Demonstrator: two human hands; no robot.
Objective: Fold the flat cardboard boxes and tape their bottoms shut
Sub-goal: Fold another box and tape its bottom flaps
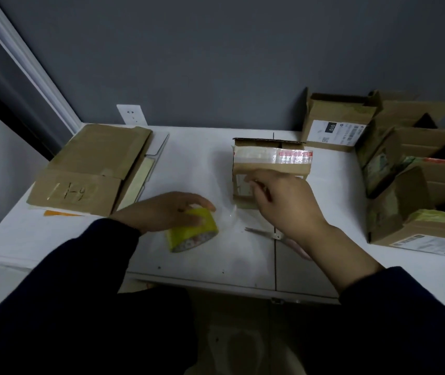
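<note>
left hand (170, 209): palm down on the yellow tape roll (193, 231), fingers curled over its top edge, gripping it against the white table (202, 269). roll lies tilted, patterned core facing the camera.

right hand (283, 204): raised just in front of the folded cardboard box (270, 163), thumb and forefinger pinched together at the box's near face. a faint glossy clear tape strip (232, 212) shows between roll and right hand; the pinch looks to be on its free end, though blur makes the contact hard to confirm. the hands are apart, roll on the left, box on the right.

folded cardboard box: stands mid-table, a band of shiny tape with red print across its upper side.

scissors (259, 231): flat on the table beneath the right wrist, blades pointing left, handles mostly hidden.

flat cardboard boxes (91, 163): stacked at the table's left end, handwriting on the nearest panel.

assembled boxes (405, 171): clustered at the right end, open tops; one labelled box (335, 123) at the back against the grey wall.

wall socket (132, 115): behind the flat stack.

dark sleeves cover both forearms.
</note>
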